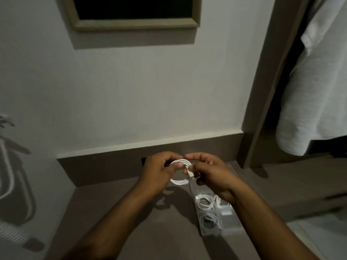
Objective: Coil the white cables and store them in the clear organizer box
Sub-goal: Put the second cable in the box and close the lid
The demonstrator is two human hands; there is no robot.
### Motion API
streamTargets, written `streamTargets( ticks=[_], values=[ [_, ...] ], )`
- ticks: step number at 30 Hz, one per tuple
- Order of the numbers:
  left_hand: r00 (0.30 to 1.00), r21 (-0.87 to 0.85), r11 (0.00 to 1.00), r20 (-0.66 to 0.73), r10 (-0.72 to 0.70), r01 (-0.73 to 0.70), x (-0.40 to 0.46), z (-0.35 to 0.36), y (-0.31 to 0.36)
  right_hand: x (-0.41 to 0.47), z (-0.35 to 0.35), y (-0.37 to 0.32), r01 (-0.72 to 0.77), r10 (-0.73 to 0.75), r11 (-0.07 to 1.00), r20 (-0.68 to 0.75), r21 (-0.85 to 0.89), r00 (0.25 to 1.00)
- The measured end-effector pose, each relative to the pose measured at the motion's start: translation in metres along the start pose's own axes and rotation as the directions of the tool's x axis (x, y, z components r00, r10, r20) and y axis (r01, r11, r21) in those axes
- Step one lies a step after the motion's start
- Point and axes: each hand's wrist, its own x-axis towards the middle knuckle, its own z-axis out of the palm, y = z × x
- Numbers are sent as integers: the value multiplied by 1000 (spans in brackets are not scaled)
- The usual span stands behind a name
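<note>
Cable [179,182]: smooth white round coil, held above matte brown counter [131,212].
Left hand [159,170]: fingers curled, gripping coil.
Right hand [210,175]: pinching connector end.
Organizer box [230,228]: clear plastic, compartments holding coiled cables, below right hand.

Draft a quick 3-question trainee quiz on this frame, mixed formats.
1. True or false: the looped white charging cable lies flat on the grey-brown tabletop.
2. Which hand pinches the cable's connector end: left hand or right hand?
3. Multiple choice: the clear plastic organizer box sits A) under the right forearm, B) left of the left hand, C) against the wall.

Key: 1 false, both hands hold it above the surface. 2 right hand. 3 A; coiled cables already lie in its compartments.
</note>
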Motion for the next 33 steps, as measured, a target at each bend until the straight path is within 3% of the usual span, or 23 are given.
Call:
streamTargets(
  ticks=[2,6,9,12,15,19,25,29,33],
  values=[
    [995,-40,998,87,-46,50,-3,22,-11,-11,-23,10,-36,34,996,-26,-77,999],
    [935,-172,940,257,-245,294,-6,84,-38,-34,-71,37,-103,77,969,-121,-226,990],
    [854,-160,876,359,-377,454,-11,136,-56,-46,-104,65,-188,131,946,-217,-264,967],
    [802,-75,855,399,-446,513,-16,180,-71,-46,-132,92,-248,170,916,-254,-316,952],
    [814,11,876,364,-453,483,-19,209,-76,-38,-152,119,-281,179,888,-290,-364,940],
    [828,251,880,312,-467,402,-18,232,-80,-35,-166,150,-260,113,825,-306,-501,945],
    [844,512,830,325,-428,224,-24,239,-68,-29,-170,166,-76,-41,645,-134,-760,990],
    [842,525,806,275,-465,274,-33,234,-66,-28,-166,173,-64,-22,547,-91,-834,996],
    [839,591,797,364,-405,128,-35,231,-62,-28,-161,168,-57,6,412,-60,-909,998]
  ],
)
